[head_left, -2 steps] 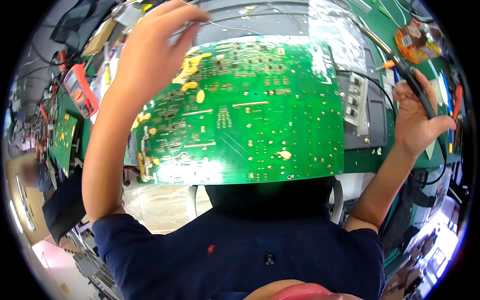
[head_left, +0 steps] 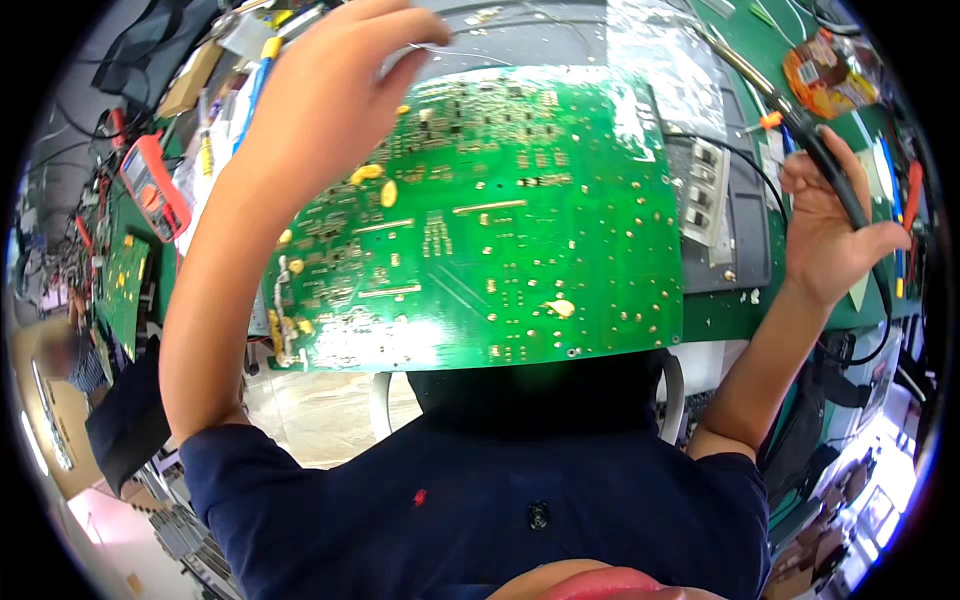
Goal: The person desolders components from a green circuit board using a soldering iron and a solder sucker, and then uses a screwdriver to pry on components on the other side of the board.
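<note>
A large green circuit board point(head_left: 560, 235), solder side up, lies in front of me with yellow blobs on its left part. Over its upper left corner is my left hand point(head_left: 335, 90), fingers bent into a pinch. From the fingertips a thin silvery solder wire point(head_left: 480, 54) runs to the right; the grip itself is partly hidden. At the right, apart from the board, my right hand point(head_left: 830, 235) holds a soldering iron point(head_left: 835, 170) by its black handle. The iron's metal shaft points up and left, its tip above the bench beyond the board.
Under the board is a grey tray point(head_left: 745, 260) on a green bench mat. A pale strip with dark square parts point(head_left: 706, 195) and clear plastic point(head_left: 665, 75) lie on it. A red multimeter point(head_left: 152, 185) is at the left, an orange packet point(head_left: 828, 75) at the far right.
My left hand has moved a little to the right over the board's upper left, with the wire. The right hand keeps its hold on the iron, almost still.
</note>
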Tool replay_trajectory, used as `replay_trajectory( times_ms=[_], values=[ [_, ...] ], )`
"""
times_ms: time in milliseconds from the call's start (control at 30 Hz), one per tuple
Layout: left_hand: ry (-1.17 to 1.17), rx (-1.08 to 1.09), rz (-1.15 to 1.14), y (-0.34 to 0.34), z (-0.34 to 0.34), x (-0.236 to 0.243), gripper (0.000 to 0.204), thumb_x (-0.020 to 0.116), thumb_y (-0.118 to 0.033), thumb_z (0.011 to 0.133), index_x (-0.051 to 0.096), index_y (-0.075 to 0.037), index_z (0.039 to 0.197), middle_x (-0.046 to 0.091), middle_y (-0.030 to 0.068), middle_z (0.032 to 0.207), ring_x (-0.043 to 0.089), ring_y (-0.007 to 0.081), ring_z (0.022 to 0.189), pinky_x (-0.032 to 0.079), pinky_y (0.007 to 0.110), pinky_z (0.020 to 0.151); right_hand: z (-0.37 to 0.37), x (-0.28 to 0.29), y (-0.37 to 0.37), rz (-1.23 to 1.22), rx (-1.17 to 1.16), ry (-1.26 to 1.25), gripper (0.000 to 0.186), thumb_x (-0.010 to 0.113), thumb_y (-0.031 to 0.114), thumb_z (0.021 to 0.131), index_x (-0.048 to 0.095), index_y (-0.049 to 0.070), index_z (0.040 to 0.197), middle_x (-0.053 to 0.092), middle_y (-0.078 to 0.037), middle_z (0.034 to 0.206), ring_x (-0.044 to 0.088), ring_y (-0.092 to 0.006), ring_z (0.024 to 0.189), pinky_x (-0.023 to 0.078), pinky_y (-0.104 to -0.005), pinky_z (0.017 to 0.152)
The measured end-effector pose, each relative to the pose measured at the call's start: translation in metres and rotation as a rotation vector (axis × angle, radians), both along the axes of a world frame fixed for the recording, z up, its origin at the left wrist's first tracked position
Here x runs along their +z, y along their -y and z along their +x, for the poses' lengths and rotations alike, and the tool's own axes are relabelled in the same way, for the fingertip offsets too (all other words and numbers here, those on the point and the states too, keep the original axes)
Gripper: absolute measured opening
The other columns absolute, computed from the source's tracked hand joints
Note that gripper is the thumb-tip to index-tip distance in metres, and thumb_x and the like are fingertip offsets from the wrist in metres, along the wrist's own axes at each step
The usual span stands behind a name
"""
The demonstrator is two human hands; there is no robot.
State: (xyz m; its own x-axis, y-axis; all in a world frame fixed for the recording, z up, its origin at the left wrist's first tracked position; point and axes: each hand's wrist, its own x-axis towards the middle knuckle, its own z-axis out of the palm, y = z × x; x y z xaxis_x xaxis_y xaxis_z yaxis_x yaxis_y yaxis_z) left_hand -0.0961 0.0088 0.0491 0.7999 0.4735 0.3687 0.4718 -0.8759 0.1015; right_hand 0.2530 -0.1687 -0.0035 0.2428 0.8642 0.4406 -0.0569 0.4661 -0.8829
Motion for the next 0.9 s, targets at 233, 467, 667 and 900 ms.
replay_trajectory(
  times_ms=[233,467,667,900],
  values=[
    [-0.252,-0.123,-0.218,-0.04,0.059,-0.03,0.012,0.053,-0.004,0.088,0.057,0.0,0.097,0.061,0.0152,0.082,0.057,0.0341,0.077,0.047,0.038,0.074,-0.018,0.0,0.001,-0.107,-0.295,0.149,0.079,0.016,0.058,0.096,0.052,-0.009,0.119,0.066,-0.015,0.085,0.062,-0.019,0.074,0.045,-0.028,0.07],
    [-0.362,0.019,-0.432,-0.052,0.049,-0.027,0.021,0.053,-0.015,0.093,0.05,0.002,0.083,0.041,0.0099,0.061,0.036,0.0177,0.056,0.036,0.032,0.055,-0.006,0.0,0.007,-0.039,-0.179,0.202,0.075,0.021,0.057,0.097,0.049,-0.007,0.125,0.066,-0.013,0.088,0.061,-0.0188,0.083,0.045,-0.0275,0.072],
    [0.07,0.036,-0.412,-0.072,0.043,-0.037,0.018,0.06,-0.016,0.088,0.056,0.001,0.083,0.042,0.0063,0.062,0.044,0.0131,0.056,0.037,0.03,0.053,0.0,-0.001,0.015,-0.075,-0.196,0.135,0.088,0.02,0.066,0.091,0.045,-0.009,0.128,0.065,-0.013,0.087,0.058,-0.0209,0.079,0.044,-0.0288,0.07],
    [0.096,-0.129,-0.45,-0.036,0.068,-0.022,0.016,0.053,-0.013,0.094,0.059,0.002,0.093,0.056,0.0007,0.083,0.048,0.0074,0.077,0.038,0.021,0.07,-0.001,0.0,0.024,-0.19,-0.244,0.123,0.107,0.005,0.078,0.082,0.041,-0.01,0.13,0.065,-0.017,0.088,0.059,-0.0219,0.082,0.044,-0.0305,0.07]
  ],
)
